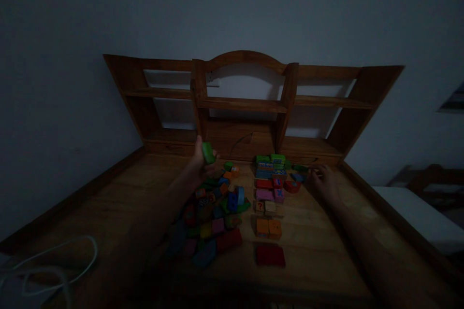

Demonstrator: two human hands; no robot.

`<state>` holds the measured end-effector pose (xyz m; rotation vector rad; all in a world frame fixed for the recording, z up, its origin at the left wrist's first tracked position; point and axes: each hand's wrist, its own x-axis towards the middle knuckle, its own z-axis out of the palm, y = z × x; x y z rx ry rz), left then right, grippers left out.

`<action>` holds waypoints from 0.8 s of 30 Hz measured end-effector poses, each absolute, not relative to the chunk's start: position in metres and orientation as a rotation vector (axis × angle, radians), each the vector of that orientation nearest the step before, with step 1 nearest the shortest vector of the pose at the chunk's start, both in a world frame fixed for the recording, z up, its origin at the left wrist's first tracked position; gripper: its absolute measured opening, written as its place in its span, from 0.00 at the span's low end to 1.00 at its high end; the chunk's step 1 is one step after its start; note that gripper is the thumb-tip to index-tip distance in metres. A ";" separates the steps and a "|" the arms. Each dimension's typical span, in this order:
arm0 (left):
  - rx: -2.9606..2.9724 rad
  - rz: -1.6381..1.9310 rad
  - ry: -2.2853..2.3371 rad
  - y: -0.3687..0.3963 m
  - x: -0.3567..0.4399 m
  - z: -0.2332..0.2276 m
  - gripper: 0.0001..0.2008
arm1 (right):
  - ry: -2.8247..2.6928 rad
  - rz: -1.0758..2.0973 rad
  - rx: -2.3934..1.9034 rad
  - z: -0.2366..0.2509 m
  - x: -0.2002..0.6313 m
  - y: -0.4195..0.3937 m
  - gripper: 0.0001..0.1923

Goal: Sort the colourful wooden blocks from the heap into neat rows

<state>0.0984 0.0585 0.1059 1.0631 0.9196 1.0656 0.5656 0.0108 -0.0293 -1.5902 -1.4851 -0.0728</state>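
My left hand [203, 160] is raised over the back of the loose pile, its fingers closed around a green toy block [208, 153]. On the right, my right hand [323, 182] has its fingers curled together at the end of a flat green block [299, 167]. A blue block [297, 177] lies just beside those fingertips. Left of it are rows sorted by colour: green blocks [277, 159], blue blocks [264, 174], a red block [264, 184], pink blocks [265, 195], plain wooden blocks [270, 208], orange blocks [274, 228] and a dark red block [270, 256].
A mixed pile of coloured blocks [218, 227] covers the middle left of the wooden table [311, 260]. Along the back stands a wooden shelf unit [242, 104] against the wall. A white cable [92, 241] loops at the lower left. The room is dim.
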 end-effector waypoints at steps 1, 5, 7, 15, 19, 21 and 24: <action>1.061 1.002 0.884 0.071 0.113 0.106 0.35 | -1.482 -0.066 -1.590 -0.030 0.567 0.011 0.15; 1.304 1.121 0.907 0.121 0.165 0.093 0.26 | -1.463 -0.046 -1.587 -0.032 0.573 0.014 0.16; 1.534 1.109 0.959 0.145 0.183 0.083 0.20 | -1.444 -0.051 -1.587 -0.032 0.575 0.015 0.17; 2.459 0.908 0.834 0.196 0.229 0.054 0.16 | -1.391 -0.067 -1.585 -0.031 0.572 0.016 0.15; 2.508 0.814 0.773 0.200 0.241 0.047 0.15 | -1.368 -0.050 -1.586 -0.031 0.573 0.016 0.15; 2.524 0.773 0.766 0.201 0.244 0.042 0.16 | -1.358 -0.041 -1.589 -0.032 0.573 0.017 0.15; 2.526 0.743 0.780 0.202 0.244 0.035 0.17 | -1.353 -0.028 -1.587 -0.031 0.573 0.017 0.15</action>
